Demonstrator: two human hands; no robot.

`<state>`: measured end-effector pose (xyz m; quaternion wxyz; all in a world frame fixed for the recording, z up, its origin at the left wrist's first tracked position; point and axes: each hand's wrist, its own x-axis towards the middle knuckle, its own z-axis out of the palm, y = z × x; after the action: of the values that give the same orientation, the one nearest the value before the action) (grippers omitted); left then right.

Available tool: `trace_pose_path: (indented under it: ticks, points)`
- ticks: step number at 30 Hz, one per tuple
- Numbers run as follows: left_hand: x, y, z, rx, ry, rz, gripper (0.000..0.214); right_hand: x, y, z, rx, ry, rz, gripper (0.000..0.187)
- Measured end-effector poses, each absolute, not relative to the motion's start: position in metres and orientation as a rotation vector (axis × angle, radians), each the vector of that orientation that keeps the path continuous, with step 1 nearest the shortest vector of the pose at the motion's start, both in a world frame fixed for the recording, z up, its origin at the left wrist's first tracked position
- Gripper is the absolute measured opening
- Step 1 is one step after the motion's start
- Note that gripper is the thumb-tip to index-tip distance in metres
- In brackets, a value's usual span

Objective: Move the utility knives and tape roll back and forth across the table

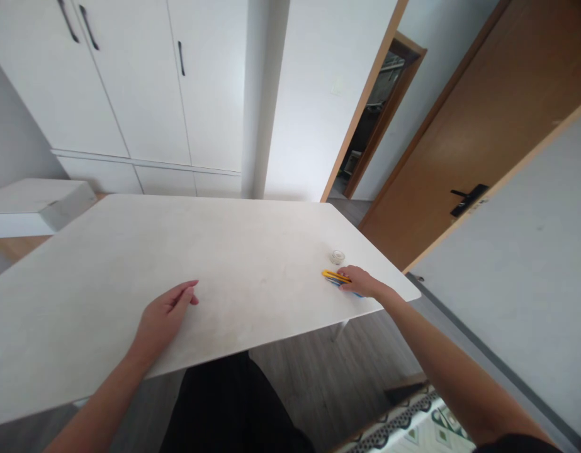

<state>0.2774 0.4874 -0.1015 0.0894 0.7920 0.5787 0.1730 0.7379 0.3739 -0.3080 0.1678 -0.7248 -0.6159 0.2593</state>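
Note:
My right hand (358, 280) is at the right end of the white table (233, 251), its fingers closed around a yellow utility knife (332, 275). A blue and silvery slim item (335, 282) lies alongside the knife, partly hidden by the hand, so its kind is unclear. Just beyond the hand sits a small roll of clear tape (337, 257). My left hand (163, 314) rests on the tabletop near the front edge, fingers curled together and nothing visible in them.
A white box (39, 201) stands beyond the table's left end. White cabinets (139, 82) line the back. To the right is a wooden door (460, 126) with a black handle. Patterned fabric (408, 421) lies low at the front right.

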Motion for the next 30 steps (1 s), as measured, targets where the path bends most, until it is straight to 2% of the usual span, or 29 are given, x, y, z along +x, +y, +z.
trace_pose_path:
  ticks: [5, 11, 18, 22, 26, 30]
  points:
    - [0.280, 0.488, -0.109, 2.387, 1.625, 0.412, 0.048, 0.681, 0.393, -0.292, -2.091, -1.712, 0.647, 0.032]
    - [0.292, 0.484, -0.113, 2.191, 1.481, 0.546, 0.028, 0.556, 0.457, -0.225, -1.964, -1.508, 0.633, 0.023]
    - [0.312, 0.478, -0.128, 2.474, 1.417, 0.517, 0.041, 0.445, 0.508, -0.162, -1.688, -1.430, 0.811, 0.020]
    - [0.312, 0.478, -0.130, 2.580, 1.634, 0.459, 0.056, 0.444, 0.508, -0.163, -1.548, -1.429, 0.882, 0.014]
    - [0.321, 0.479, -0.128, 2.691, 1.807, 0.237, 0.050, 0.451, 0.503, -0.174, -1.488, -1.443, 0.906, 0.014]
    - [0.337, 0.477, -0.134, 2.806, 1.983, 0.048, 0.048, 0.466, 0.494, -0.190, -1.465, -1.530, 0.751, 0.018]
